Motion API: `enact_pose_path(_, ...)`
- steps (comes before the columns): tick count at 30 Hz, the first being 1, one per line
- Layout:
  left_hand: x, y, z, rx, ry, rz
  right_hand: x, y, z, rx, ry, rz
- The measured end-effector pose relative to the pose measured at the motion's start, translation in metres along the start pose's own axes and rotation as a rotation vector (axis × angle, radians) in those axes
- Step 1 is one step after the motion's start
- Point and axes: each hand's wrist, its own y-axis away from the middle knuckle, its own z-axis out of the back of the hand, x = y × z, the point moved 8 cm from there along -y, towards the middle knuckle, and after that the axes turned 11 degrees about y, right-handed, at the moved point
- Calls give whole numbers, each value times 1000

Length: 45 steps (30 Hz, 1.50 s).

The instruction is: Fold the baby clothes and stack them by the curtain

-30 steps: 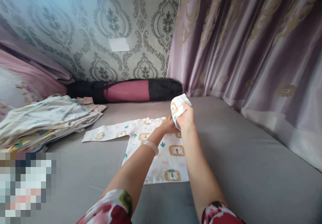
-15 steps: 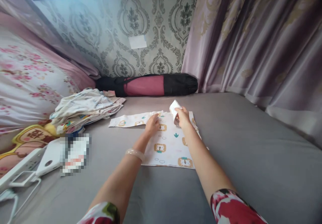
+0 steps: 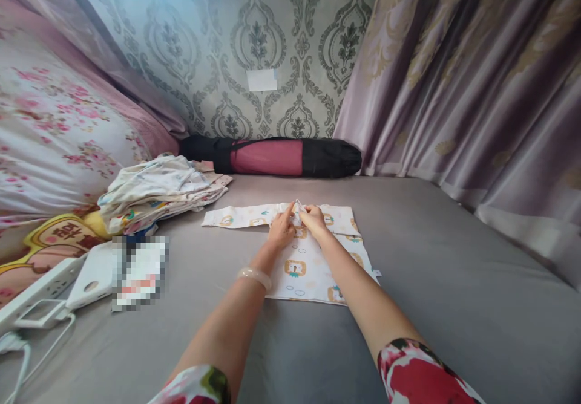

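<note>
On the one big gray bed sheet [image 3: 454, 283], there's one long black-and-pink carry bag [image 3: 267, 157] against the wall, then one heap of folded clothes [image 3: 158, 189] off to the left (too squashed together to count pieces). Plus one white power strip [image 3: 40, 292] at the left edge. One small lion-print long-sleeved shirt [image 3: 299, 283] is laid flat in the middle, right under both hands, with one sleeve sticking out left and most of the body spread toward the wearer. Two hands on it, both up near the collar and almost touching. Right hand [image 3: 314, 218] has thumb and fingers closed, pinching a little peak of the cloth. Left hand [image 3: 282, 228] rests on the fabric, fingers slightly bent; can't tell if it's pinching any. One pale bangle [image 3: 255, 278] on that wrist.
</note>
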Motion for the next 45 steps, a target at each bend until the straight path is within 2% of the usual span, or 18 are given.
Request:
enact_pose_path(2, -2, 0, 0, 18, -16, 3, 6, 6, -3, 11, 74, 64)
enact_pose_path(6, -2, -1, -2, 51, -64, 3, 15, 15, -12, 115, 174, 211)
enact_pose_path(9, -2, -2, -4, 62, -126, 5, 13, 17, -8, 148, 235, 270)
enact_pose_path(12, -2, -3, -6, 68, -161, 2, 7, 16, 12, 30, 317, 268)
enact_pose_path(15, -4, -2, -5, 55, -162, -16, 0, 16, 30, -152, 550, 269)
enact_pose_path(19, -1, -2, -5, 41, -168, -1, -18, 13, 29, -196, 765, 202)
enact_pose_path(24, -1, -3, -5, 27, -193, 3, -26, 9, 22, -222, 793, 165)
enact_pose_path(29, -2, -2, -5, 29, -227, 15, -36, 6, 32, -234, 798, 81)
enact_pose_path(32, -2, -1, -5, 41, -247, 24, -41, 3, 47, -215, 825, 82)
enact_pose_path(35, -2, 0, -5, 49, -261, 38, -47, -7, 69, -144, 745, 74)
enact_pose_path(37, -3, 0, -5, 51, -267, 41, -55, -16, 90, -115, 669, -5)
enact_pose_path(41, -4, -3, -6, 51, -283, 15, -72, -32, 128, -119, 661, -175)
enact_pose_path(45, -3, -5, -7, 53, -303, -13, -88, -36, 140, -116, 655, -295)
